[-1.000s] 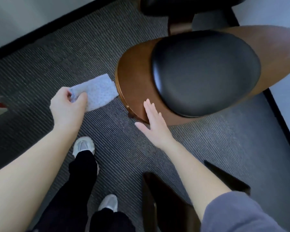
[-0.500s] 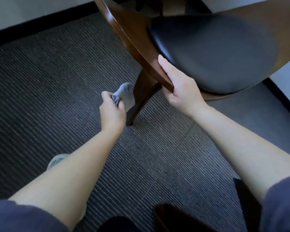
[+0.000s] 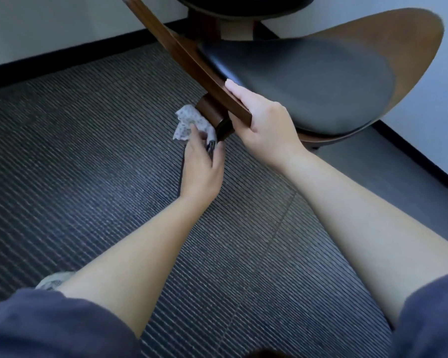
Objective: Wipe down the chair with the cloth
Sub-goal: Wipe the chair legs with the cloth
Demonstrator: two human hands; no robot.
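Two hands are busy. The left hand [image 3: 202, 165] pinches the small white dotted cloth [image 3: 188, 120] in a tight grip, right against the dark wooden leg [image 3: 212, 112]. The right hand [image 3: 265, 126] curls its grip round the edge of the brown wooden chair [image 3: 411, 50] with the black padded seat, on the grey striped carpet [image 3: 88, 151]. The cloth looks soft and light (it bunches up). The chair looks heavy, stiff and smooth, so hold its edge.

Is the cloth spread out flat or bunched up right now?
Bunched up: the cloth is crumpled in the left hand, which presses it against the chair leg.
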